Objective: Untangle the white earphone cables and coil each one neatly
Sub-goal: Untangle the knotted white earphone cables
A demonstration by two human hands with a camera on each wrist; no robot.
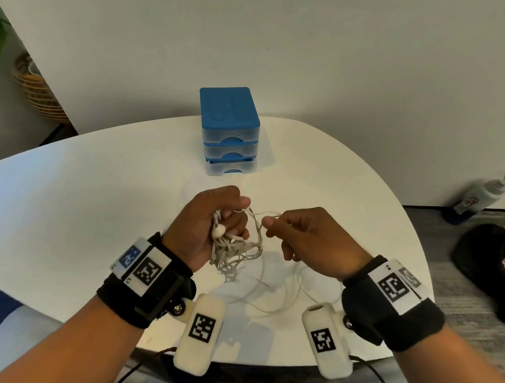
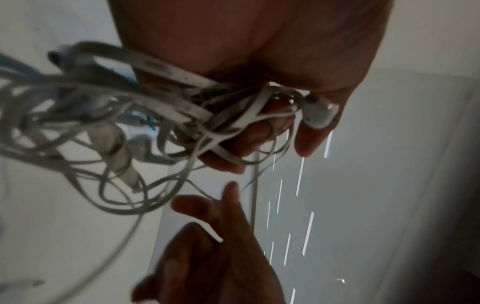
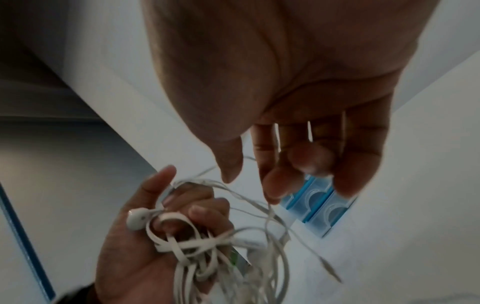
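Note:
My left hand (image 1: 236, 217) grips a tangled bundle of white earphone cables (image 1: 236, 254) just above the white table (image 1: 92, 192). One earbud (image 1: 218, 230) sticks out by the palm. Flat and thin strands hang below the fist in the left wrist view (image 2: 130, 123). My right hand (image 1: 273, 222) is close beside it, thumb and forefinger on a thin strand (image 1: 266, 214) that runs from the bundle. In the right wrist view the left hand (image 3: 182, 205) holds the earbud (image 3: 136, 220) and the tangle (image 3: 207, 246). A loose loop of cable (image 1: 281, 303) lies on the table beneath my hands.
A small blue three-drawer unit (image 1: 229, 128) stands at the back of the table, beyond my hands. Off the table's right side, a bottle (image 1: 476, 195) and a black bag (image 1: 498, 267) lie on the floor. A woven basket (image 1: 37, 90) sits at far left.

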